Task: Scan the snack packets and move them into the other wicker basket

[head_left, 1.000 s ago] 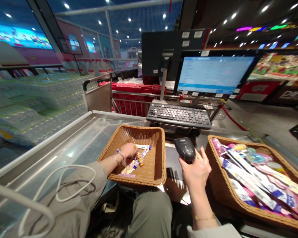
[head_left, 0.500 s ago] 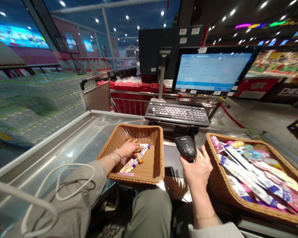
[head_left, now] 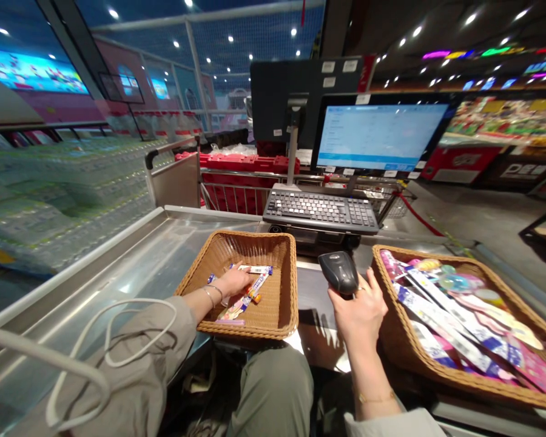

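Note:
My left hand (head_left: 235, 283) reaches into a brown woven basket (head_left: 293, 285). Its fingers close over the left part of a slim white-and-blue packet (head_left: 261, 270); the fingertips are partly hidden. Below it in the basket lie another slim packet (head_left: 257, 284), a small orange item (head_left: 253, 295) and a pale pink strip (head_left: 230, 322). Wrapped around the handle of a black handheld barcode scanner (head_left: 339, 273), my right hand (head_left: 361, 309) holds it above the counter between two baskets.
On the right, a second woven basket (head_left: 403, 331) is heaped with long packets and colourful items. A keyboard (head_left: 321, 207) and lit monitor (head_left: 382, 136) stand behind. A white cable (head_left: 79, 358) loops over my left sleeve. The metal counter (head_left: 164, 243) has a raised edge.
My left hand has drawn its fingers together on the slim packet, which now shows more of its length and lies crosswise. The scanner and right hand have hardly moved.

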The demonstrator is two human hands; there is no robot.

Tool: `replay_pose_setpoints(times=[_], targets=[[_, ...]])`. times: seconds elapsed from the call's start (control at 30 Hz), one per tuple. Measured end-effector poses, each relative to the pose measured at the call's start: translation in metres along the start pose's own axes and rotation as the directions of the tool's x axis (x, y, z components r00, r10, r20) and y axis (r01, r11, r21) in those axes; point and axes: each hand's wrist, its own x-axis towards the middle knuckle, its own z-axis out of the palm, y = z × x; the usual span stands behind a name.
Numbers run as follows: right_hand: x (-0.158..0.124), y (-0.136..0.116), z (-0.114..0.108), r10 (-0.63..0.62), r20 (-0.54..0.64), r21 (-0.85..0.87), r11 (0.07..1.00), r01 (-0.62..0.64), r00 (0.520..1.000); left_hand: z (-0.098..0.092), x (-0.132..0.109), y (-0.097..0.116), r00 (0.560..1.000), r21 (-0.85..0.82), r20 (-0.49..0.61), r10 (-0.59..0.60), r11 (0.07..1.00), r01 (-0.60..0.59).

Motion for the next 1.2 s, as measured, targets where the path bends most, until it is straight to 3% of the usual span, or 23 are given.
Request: replay_pose_setpoints(times=[0.23, 0.33, 0.5, 0.77, 1.0, 1.2], targets=[[-0.001, 0.0, -0.001, -0.018, -0.008, -0.004, 1.0, 0.018, 1.0, -0.019, -0.007, 0.01, 0.993, 0.096, -0.12, 0.003, 0.995, 0.009], [-0.002, 0.001, 0.0, -0.033, -0.002, -0.003, 0.999, 0.033, 0.999, -0.032, -0.006, 0.011, 0.974, 0.151, -0.22, 0.054, 0.988, -0.021], [-0.003, 0.001, 0.001, -0.051, -0.007, 0.007, 0.999, 0.051, 0.999, -0.056, -0.005, 0.011, 0.887, 0.226, -0.442, 0.137, 0.973, -0.038], [-0.003, -0.001, 0.003, -0.141, 0.01, -0.007, 0.99, 0.142, 0.99, -0.087, 0.001, 0.033, 0.736, 0.263, -0.657, 0.16, 0.964, 0.025], [-0.004, -0.002, 0.001, -0.184, 0.034, -0.031, 0.982, 0.185, 0.982, -0.101, 0.01, 0.05, 0.619, 0.279, -0.765, 0.177, 0.958, 0.071], [-0.004, 0.0, 0.001, -0.248, 0.086, -0.063, 0.965, 0.254, 0.965, -0.107, 0.019, 0.064, 0.544, 0.261, -0.819, 0.182, 0.963, 0.071]])
